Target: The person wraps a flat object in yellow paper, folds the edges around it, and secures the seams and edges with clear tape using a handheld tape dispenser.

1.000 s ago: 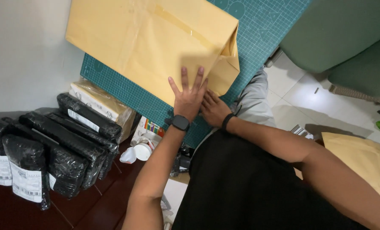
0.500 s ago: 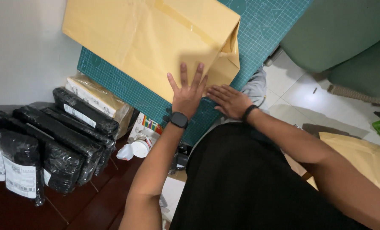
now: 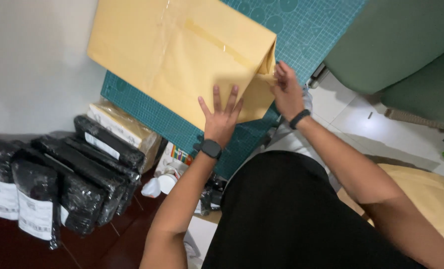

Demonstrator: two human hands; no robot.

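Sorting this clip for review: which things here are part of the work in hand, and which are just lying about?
In hand:
- yellow padded envelope
- left hand pressing it flat
- right hand at its open end
- green cutting mat underneath

Lying about:
- black wrapped parcels
- brown wrapped box
- second yellow envelope
- small white bottle

A large yellow padded envelope (image 3: 182, 55) lies on the green cutting mat (image 3: 301, 30). Black wrapped parcels (image 3: 77, 174) with white labels (image 3: 33, 214) stand lower left. A tan taped parcel (image 3: 120, 124) sits behind them.

wall (image 3: 28, 60): plain white | floor (image 3: 361, 119): pale tiles | armchair (image 3: 401, 40): green
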